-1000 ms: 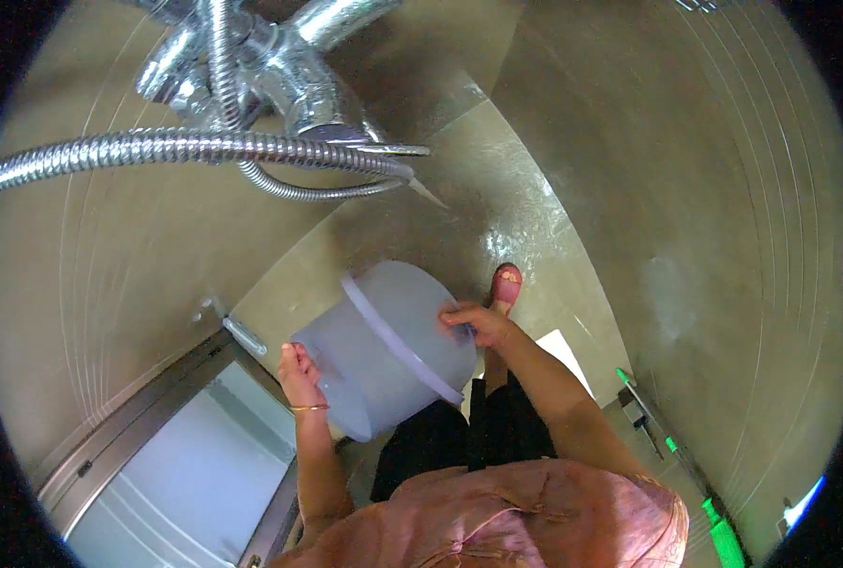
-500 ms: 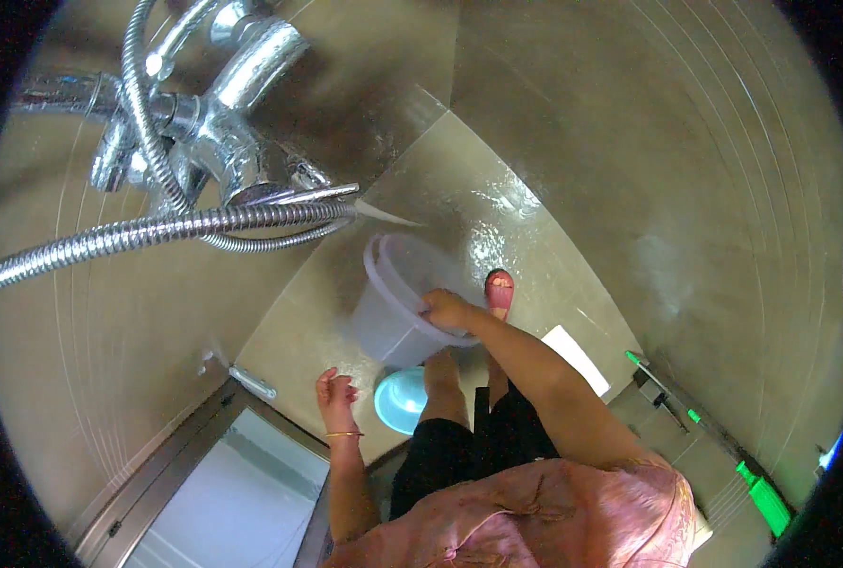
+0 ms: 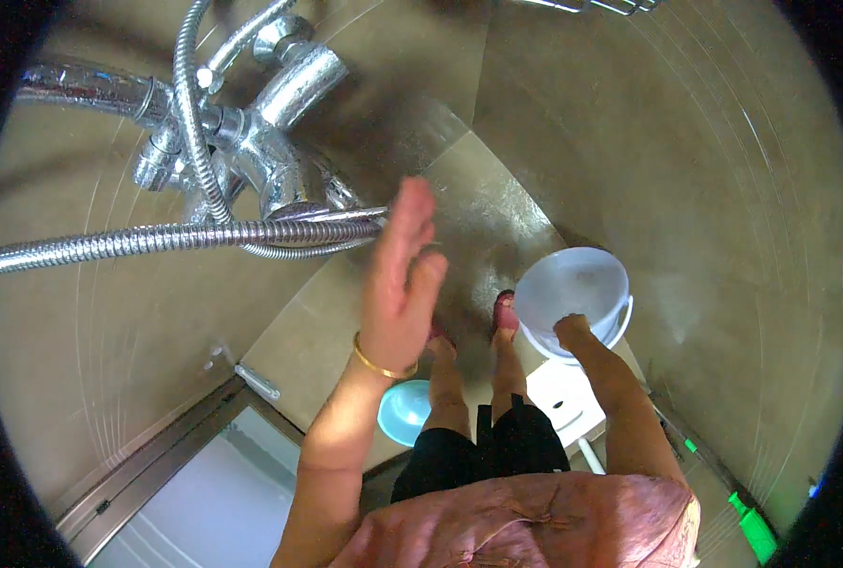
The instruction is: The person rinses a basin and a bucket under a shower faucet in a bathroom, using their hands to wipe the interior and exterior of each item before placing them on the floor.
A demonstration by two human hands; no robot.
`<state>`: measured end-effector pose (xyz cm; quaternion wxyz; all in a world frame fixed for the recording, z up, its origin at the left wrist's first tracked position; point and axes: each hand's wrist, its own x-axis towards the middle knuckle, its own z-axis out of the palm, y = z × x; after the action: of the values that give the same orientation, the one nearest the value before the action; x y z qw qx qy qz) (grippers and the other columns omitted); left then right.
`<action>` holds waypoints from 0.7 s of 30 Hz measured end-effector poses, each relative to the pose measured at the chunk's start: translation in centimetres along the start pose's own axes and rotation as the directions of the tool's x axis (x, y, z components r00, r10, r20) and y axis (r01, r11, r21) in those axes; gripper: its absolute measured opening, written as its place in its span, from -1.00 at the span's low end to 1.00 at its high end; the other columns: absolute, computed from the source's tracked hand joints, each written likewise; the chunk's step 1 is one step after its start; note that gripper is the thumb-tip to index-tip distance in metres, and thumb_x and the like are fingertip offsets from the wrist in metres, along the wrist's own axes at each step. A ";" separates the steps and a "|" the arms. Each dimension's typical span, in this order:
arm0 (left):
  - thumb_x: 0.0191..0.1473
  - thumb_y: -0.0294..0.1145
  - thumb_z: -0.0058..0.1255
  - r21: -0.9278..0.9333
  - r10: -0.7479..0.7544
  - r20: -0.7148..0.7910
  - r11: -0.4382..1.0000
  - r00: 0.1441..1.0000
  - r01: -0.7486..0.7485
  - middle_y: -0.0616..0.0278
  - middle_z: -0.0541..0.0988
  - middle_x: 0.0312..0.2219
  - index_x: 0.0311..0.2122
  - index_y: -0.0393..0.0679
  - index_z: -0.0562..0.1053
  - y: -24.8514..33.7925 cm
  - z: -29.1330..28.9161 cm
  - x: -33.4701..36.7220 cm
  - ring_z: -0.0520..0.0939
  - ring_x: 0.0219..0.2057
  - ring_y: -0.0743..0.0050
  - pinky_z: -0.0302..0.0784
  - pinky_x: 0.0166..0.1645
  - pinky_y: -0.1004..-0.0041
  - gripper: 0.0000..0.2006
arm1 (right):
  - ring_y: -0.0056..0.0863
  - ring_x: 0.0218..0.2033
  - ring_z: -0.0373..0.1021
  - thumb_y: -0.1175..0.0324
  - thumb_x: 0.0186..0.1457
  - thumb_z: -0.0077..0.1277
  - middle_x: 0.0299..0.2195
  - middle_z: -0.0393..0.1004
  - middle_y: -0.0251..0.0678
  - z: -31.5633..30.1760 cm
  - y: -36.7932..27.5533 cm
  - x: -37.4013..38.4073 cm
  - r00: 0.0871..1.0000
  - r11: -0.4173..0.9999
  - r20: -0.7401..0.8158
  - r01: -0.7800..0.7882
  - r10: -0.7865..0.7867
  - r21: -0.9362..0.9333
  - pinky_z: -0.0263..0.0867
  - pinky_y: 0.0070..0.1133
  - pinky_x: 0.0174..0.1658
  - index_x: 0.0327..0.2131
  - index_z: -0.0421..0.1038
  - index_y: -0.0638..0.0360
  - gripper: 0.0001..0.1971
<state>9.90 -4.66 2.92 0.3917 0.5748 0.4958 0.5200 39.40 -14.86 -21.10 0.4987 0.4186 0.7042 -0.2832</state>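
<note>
My right hand grips the near rim of a pale, whitish plastic bucket, its fingers curled over the edge. The bucket is tilted so that its open mouth shows, and a white carrying handle hangs at its right side. My left hand is raised with the fingers stretched out and holds nothing; a gold bangle circles its wrist. Just beyond the fingertips is a chrome shower mixer tap with a ribbed metal hose across it.
A light-blue basin stands on the floor beside my left leg. Right of my legs is a white stool, partly under the bucket. A green brush leans by the right wall; a framed door is at lower left. The tiled floor looks wet.
My right hand has carried the bucket rightward, from in front of my legs to beside the white stool. My left hand has risen from low left toward the mixer tap, fingers straightening.
</note>
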 end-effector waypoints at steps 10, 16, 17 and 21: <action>0.03 -0.22 -0.31 -0.511 -0.334 -0.167 0.834 0.928 0.208 0.03 0.26 -0.08 -0.01 -0.29 0.12 0.1 -2.9 2.5 0.38 -0.14 0.20 0.35 -0.16 0.40 -0.54 | -0.29 -0.43 0.36 0.36 -0.25 -0.10 -0.53 0.43 -0.24 1.0 -0.1 2.1 0.869 0.946 -0.491 0.106 0.061 0.305 0.30 -0.41 -0.38 -0.57 0.39 0.04 -0.91; 0.06 -0.24 -0.33 -0.317 -0.269 -0.242 0.930 0.932 0.186 0.02 0.30 -0.14 -0.05 -0.32 0.18 1.4 -0.9 1.2 0.48 -0.33 0.37 0.38 -0.31 0.53 -0.59 | -0.33 -0.42 0.36 0.38 -0.29 -0.08 -0.52 0.43 -0.28 -3.1 -2.0 2.0 0.777 0.960 -0.610 0.264 -0.156 0.092 0.29 -0.47 -0.37 -0.55 0.40 0.03 -0.89; 0.07 -0.25 -0.32 -0.286 -0.276 -0.321 0.940 0.906 0.185 0.06 0.37 -0.23 -0.10 -0.32 0.23 0.9 -0.8 1.7 0.48 -0.47 0.51 0.35 -0.43 0.60 -0.62 | -0.33 -0.42 0.36 0.38 -0.29 -0.08 -0.52 0.43 -0.28 -3.7 -2.2 2.1 0.776 0.960 -0.610 0.266 -0.162 0.084 0.29 -0.47 -0.37 -0.55 0.40 0.03 -0.89; 0.07 -0.27 -0.32 -0.137 -0.221 -0.408 0.974 0.886 0.180 0.16 0.44 -0.36 -0.14 -0.25 0.28 -1.5 0.1 3.8 0.45 -0.60 0.62 0.28 -0.55 0.67 -0.68 | -0.37 -0.36 0.34 0.39 -0.29 -0.09 -0.50 0.43 -0.34 -4.6 -2.2 2.3 0.764 0.945 -0.573 0.322 -0.297 -0.060 0.25 -0.47 -0.31 -0.53 0.41 0.02 -0.86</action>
<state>9.61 -0.62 2.22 0.3541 0.3757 0.5998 0.6113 35.02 -11.50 -21.75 0.2003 0.3727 0.8746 -0.2367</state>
